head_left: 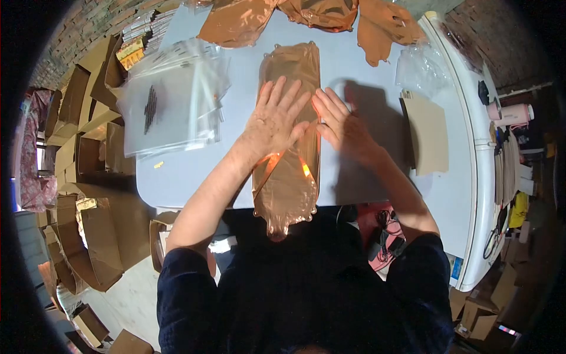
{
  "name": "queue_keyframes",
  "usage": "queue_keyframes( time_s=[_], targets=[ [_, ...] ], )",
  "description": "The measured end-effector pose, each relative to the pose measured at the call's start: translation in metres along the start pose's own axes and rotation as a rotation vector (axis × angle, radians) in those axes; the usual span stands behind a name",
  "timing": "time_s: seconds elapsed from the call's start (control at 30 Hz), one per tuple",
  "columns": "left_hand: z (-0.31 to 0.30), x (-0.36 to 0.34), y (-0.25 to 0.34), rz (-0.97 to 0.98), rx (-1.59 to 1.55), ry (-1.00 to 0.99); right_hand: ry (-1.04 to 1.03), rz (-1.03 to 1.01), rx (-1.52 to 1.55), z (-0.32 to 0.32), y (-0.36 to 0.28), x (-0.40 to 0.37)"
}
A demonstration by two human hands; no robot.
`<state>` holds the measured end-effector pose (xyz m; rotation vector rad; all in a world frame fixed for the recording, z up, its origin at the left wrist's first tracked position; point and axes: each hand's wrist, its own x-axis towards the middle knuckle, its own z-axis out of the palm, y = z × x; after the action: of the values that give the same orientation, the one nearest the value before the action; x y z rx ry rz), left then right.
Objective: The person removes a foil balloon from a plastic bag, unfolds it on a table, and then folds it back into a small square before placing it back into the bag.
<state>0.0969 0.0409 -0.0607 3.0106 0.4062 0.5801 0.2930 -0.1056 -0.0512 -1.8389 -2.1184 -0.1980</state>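
A flat, copper-coloured foil balloon lies lengthwise on the pale table, its narrow tail hanging over the near edge. My left hand rests flat on the middle of the foil, fingers spread. Along the foil's right edge, my right hand lies with its fingers stretched out and close together, the fingertips touching that edge. Neither hand grips anything. More copper foil balloons lie at the far side of the table, one at the left, one in the middle and one at the right.
A stack of clear plastic bags lies on the table's left side. To the right are a cardboard sheet and crumpled clear plastic. Open cardboard boxes stand left of the table. A pink cylindrical object is at far right.
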Motion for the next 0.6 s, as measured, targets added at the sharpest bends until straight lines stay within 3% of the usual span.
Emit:
queue_keyframes(
  time_s=[0.07, 0.27, 0.47, 0.6],
  targets=[
    [-0.001, -0.002, 0.002, -0.004, -0.002, -0.015, -0.019, -0.073, -0.157, -0.008, -0.014, -0.021],
    [0.001, 0.0, 0.001, -0.013, 0.026, -0.022, -0.282, -0.047, 0.02, -0.036, -0.059, -0.059],
    [0.003, 0.002, 0.0, -0.018, 0.059, -0.055, -0.385, -0.127, 0.164, -0.059, -0.1, -0.091],
    [0.0, 0.002, 0.0, -0.019, 0.059, -0.058, -0.31, -0.243, 0.297, -0.059, -0.096, -0.099]
  ],
)
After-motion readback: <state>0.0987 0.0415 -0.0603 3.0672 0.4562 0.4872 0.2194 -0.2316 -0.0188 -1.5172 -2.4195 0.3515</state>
